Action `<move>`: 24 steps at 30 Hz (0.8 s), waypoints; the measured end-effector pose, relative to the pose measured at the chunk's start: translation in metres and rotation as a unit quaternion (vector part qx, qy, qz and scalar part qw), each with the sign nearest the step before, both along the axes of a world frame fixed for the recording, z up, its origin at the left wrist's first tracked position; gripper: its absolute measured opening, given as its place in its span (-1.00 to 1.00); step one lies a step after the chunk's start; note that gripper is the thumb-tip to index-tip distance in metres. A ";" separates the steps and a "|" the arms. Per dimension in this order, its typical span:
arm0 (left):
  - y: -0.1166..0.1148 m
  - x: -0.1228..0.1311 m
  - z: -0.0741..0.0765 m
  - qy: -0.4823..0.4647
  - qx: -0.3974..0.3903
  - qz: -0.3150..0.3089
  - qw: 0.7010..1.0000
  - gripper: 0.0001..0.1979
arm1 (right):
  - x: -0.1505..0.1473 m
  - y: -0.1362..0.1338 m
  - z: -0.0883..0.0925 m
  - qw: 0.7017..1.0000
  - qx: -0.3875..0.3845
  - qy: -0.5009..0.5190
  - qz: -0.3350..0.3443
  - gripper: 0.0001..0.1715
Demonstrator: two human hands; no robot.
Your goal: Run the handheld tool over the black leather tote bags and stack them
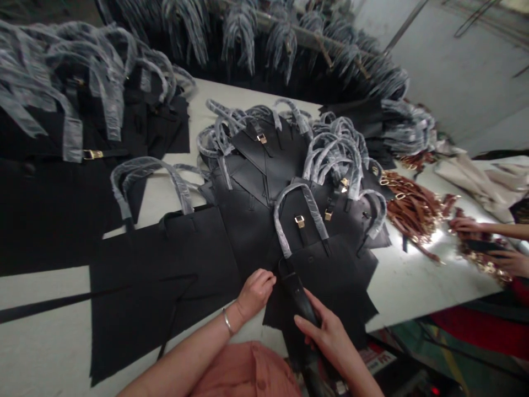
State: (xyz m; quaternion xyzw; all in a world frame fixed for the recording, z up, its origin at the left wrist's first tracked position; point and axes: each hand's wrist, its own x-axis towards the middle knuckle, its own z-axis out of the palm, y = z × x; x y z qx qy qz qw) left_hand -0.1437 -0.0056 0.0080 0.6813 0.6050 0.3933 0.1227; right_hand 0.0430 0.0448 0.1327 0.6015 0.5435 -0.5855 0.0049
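Note:
In the head view, my left hand (257, 290), with a bangle at the wrist, is closed with fingertips pressed together over the dark bag panels. Whatever it may pinch is too small to make out. My right hand (324, 329) is wrapped round a long, shiny black object (298, 295), whose exact kind I cannot tell. Its far end reaches the lower edge of a black bag panel (334, 264) with a plastic-wrapped handle (283, 220). Left of my hands lies another black bag panel (165, 264), its handle (152, 165) wrapped in clear plastic.
More black panels with wrapped handles and gold buckles pile up mid-table (268, 149) and at left (99, 121). Brown straps (415, 207) with gold hardware lie at right, near another person's hands (510, 259). Many wrapped handles hang on a rack (281, 41) behind.

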 end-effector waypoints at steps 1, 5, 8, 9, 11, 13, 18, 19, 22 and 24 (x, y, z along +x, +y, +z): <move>0.000 0.000 -0.001 0.002 0.004 -0.002 1.000 -0.78 | -0.001 -0.001 -0.003 1.000 -0.004 0.002 0.002 -0.11; 0.001 0.000 -0.003 0.014 0.004 -0.008 1.000 -0.77 | -0.006 -0.001 -0.014 1.000 -0.007 0.001 0.009 -0.13; 0.001 0.001 -0.004 0.021 -0.003 -0.012 1.000 -0.79 | -0.007 0.000 -0.016 1.000 0.002 -0.012 0.012 -0.13; 0.000 0.001 -0.004 0.021 -0.006 -0.012 1.000 -0.79 | -0.006 0.000 -0.015 1.000 0.005 -0.016 0.013 -0.14; -0.001 0.002 -0.004 0.019 -0.011 -0.008 1.000 -0.79 | -0.001 -0.002 -0.010 1.000 0.009 -0.014 0.016 -0.14; -0.001 0.003 -0.004 0.018 -0.010 -0.004 1.000 -0.78 | 0.002 -0.004 -0.005 1.000 0.011 0.000 0.018 -0.15; 0.001 0.003 -0.005 0.034 0.017 0.010 0.999 -0.76 | -0.006 -0.002 -0.002 1.000 0.024 0.017 0.001 -0.16; 0.001 0.002 -0.005 0.032 0.016 0.014 0.999 -0.75 | -0.008 0.002 -0.003 0.999 0.036 0.014 -0.013 -0.16; -0.001 -0.006 -0.002 0.019 -0.004 0.034 0.999 -0.75 | -0.006 0.019 -0.005 0.994 0.085 0.025 -0.060 -0.14; -0.002 -0.010 0.006 0.029 -0.023 0.068 0.997 -0.75 | 0.004 0.031 -0.004 0.990 0.113 0.038 -0.069 -0.13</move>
